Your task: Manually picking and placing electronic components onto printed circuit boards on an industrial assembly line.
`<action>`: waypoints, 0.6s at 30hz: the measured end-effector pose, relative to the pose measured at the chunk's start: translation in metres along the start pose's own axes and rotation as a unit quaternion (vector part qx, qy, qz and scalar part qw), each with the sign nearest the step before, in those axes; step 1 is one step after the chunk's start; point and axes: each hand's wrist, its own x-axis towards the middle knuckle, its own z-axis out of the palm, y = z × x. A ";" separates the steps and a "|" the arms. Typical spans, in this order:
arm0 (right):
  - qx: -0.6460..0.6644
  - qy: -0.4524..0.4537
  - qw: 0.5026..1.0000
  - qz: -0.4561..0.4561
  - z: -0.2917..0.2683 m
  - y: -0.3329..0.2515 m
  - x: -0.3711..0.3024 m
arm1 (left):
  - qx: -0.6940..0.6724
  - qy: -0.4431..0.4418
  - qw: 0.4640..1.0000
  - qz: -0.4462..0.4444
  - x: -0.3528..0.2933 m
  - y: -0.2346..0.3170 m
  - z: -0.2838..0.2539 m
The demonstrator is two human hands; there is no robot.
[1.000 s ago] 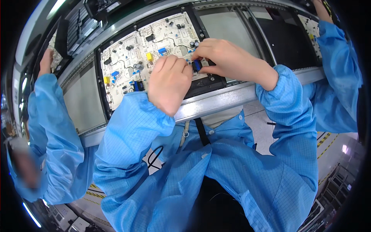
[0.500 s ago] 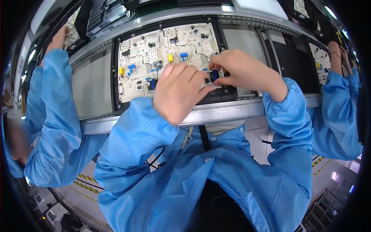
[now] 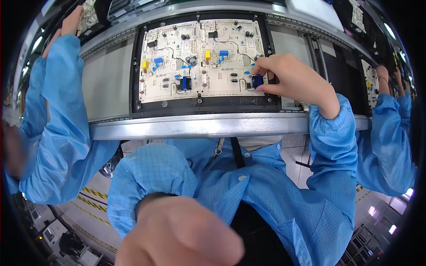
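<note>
Two cream circuit boards, a left one [image 3: 154, 90] and a right one [image 3: 227, 90], lie side by side in a black carrier frame [image 3: 177, 107]. My right hand [image 3: 290, 77] reaches in from the right, thumb and fingers pinching a blue-and-black transformer [image 3: 257, 81] at the right board's near right corner. A matching transformer [image 3: 184, 83] stands on the left board. Well away from the boards, my left hand [image 3: 177, 232] is raised close to the camera, large and blurred; its fingers cannot be made out.
A metal rail [image 3: 199, 127] runs along the near side of the conveyor. Co-workers' blue sleeves are at the left [image 3: 64, 115] and right [image 3: 384, 133]. More boards [image 3: 369, 82] lie farther right. A white block [image 3: 310, 11] sits beyond the far rail.
My left hand has left the boards and come back toward the camera. My right hand stays at the transformer. Carrier and boards appear slightly farther right and higher in view.
</note>
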 end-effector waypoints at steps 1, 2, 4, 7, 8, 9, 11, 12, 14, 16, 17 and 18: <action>0.000 -0.002 1.000 -0.015 0.002 -0.005 0.005 | -0.009 0.016 1.000 0.009 -0.005 0.019 0.006; -0.004 0.003 1.000 -0.028 0.004 -0.007 0.007 | -0.025 0.028 0.999 0.019 -0.003 0.019 -0.006; -0.009 0.008 0.999 -0.043 0.005 -0.010 0.007 | -0.064 0.051 0.996 0.040 -0.002 0.029 -0.005; 0.011 0.017 1.000 -0.012 0.000 -0.012 0.003 | -0.121 0.084 0.987 0.070 0.004 0.038 -0.003; 0.025 0.024 0.999 0.012 -0.005 -0.015 0.004 | -0.118 0.084 0.987 0.072 0.005 0.040 -0.004; 0.041 0.032 0.998 0.037 -0.008 -0.016 0.004 | -0.125 0.091 0.985 0.074 0.006 0.041 -0.004; 0.048 0.048 0.997 0.028 -0.013 -0.015 0.003 | -0.141 0.104 0.981 0.080 0.006 0.041 -0.004; 0.024 0.062 0.998 0.022 -0.015 -0.016 0.001 | -0.149 0.111 0.979 0.082 0.005 0.041 -0.004; -0.005 0.111 0.994 -0.014 -0.016 -0.011 0.003 | -0.157 0.126 0.976 0.084 0.003 0.044 -0.003; -0.014 0.120 0.993 -0.013 -0.026 -0.013 0.006 | -0.153 0.145 0.974 0.082 0.001 0.052 -0.001; -0.033 0.132 0.991 0.010 -0.030 -0.011 0.004 | -0.164 0.152 0.971 0.085 -0.003 0.050 -0.001; -0.044 0.148 0.988 -0.007 -0.030 -0.004 0.003 | -0.173 0.159 0.968 0.086 -0.006 0.049 -0.001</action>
